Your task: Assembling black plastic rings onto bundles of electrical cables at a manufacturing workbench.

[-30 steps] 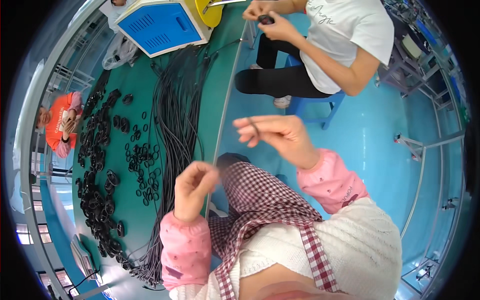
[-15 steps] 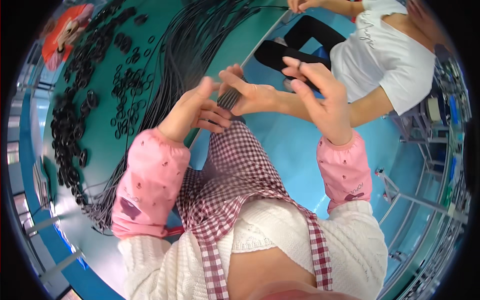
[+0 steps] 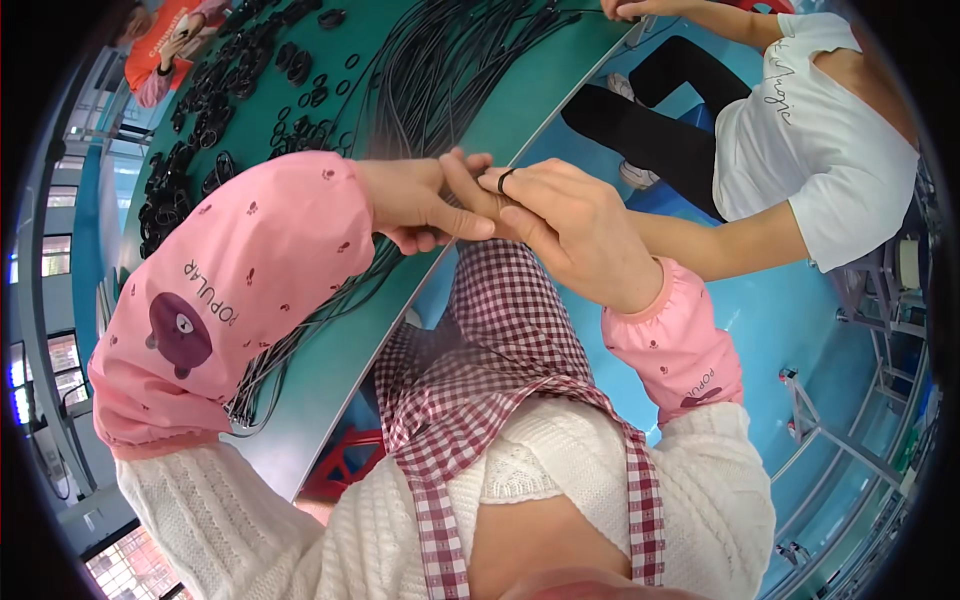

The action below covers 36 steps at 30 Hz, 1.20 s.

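My left hand [image 3: 415, 200] reaches over the table's edge, its thumb laid across a co-worker's hand [image 3: 482, 203] and its fingers curled below. What those fingers hold, if anything, is hidden. From the other side my right hand [image 3: 570, 225], with a dark ring on one finger, wraps over the same co-worker's hand, fingers bent and close together. The three hands overlap, so whatever lies between them does not show. Beyond them a bundle of long black cables [image 3: 425, 85] stretches along the green table [image 3: 540, 90].
Many black coiled cables [image 3: 205, 125] and loose black rings [image 3: 318, 90] lie at the table's left. The co-worker in a white shirt [image 3: 825, 150] sits at the right. Another person in orange [image 3: 155, 50] is at the far left. A red stool [image 3: 350, 460] stands beneath the table.
My right hand has moved left and down onto the co-worker's hand. My left forearm has swung outward and up. The dark ribbed bundle seen in the co-worker's hand is now out of sight.
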### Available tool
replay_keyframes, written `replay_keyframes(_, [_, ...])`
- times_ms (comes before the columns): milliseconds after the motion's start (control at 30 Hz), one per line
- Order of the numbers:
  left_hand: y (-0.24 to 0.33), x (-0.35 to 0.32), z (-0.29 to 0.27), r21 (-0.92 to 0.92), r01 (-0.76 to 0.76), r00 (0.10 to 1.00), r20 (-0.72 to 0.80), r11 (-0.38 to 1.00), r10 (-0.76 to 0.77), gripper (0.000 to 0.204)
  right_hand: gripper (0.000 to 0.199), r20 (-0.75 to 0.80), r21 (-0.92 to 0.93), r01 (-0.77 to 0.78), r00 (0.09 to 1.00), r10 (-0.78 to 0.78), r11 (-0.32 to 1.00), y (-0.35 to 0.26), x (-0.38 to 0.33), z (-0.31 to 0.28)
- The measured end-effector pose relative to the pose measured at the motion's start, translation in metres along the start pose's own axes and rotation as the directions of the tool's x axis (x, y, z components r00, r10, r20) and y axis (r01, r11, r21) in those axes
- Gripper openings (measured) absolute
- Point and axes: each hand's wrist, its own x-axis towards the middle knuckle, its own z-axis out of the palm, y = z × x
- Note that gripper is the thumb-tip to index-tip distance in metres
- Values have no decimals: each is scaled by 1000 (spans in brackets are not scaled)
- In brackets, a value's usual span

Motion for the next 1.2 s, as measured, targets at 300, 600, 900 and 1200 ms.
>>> replay_keyframes(300, [-26, -14, 23, 145, -154, 962, -202, 977, 182, 59, 19, -188, 123, -109, 973, 131, 986, 2, 4, 5])
replay_keyframes(600, [-90, -63, 74, 213, -428, 594, -666, 878, 451, 26, 29, -126, 412, -66, 984, 129, 909, -41, 19, 20])
replay_keyframes(900, [-134, -87, 118, 607, -221, 208, -735, 763, 645, 40, 44, 235, 233, 67, 964, -123, 970, -121, 49, 59])
replay_keyframes(1200, [-159, -116, 129, 379, -519, 332, -737, 766, 589, 38, 47, 642, 614, -557, 765, 56, 559, -125, 54, 84])
